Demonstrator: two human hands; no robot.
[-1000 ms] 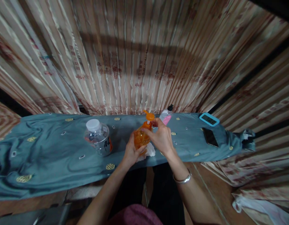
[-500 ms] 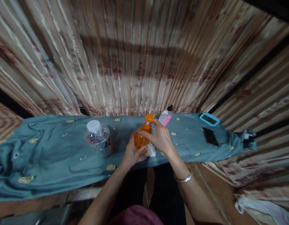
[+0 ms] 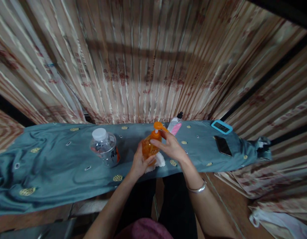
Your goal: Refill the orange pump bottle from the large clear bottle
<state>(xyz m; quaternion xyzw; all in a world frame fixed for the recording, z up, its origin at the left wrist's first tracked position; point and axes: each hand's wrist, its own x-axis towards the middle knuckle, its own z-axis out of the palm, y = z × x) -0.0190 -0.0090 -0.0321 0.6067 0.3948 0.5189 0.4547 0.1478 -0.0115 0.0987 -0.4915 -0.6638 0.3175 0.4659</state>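
Observation:
An orange pump bottle with an orange pump head stands near the front edge of the cloth-covered table, tilted slightly. My left hand is wrapped round its lower left side. My right hand grips the collar below the pump head, thumb in front and fingers behind, partly hidden. The pump's spout points to the right, over my right fingers. A crumpled white tissue lies by the bottle's base, under my right hand.
A large clear bottle with a white cap stands to the left. Behind my right hand is a clear bottle with pink label and black top. Further right lie a blue-framed digital clock and a phone. Curtains hang behind the table.
The pump head has turned, its spout swinging from the right toward the lower right. My right fingers have shifted slightly around the collar. My left hand keeps its place on the bottle.

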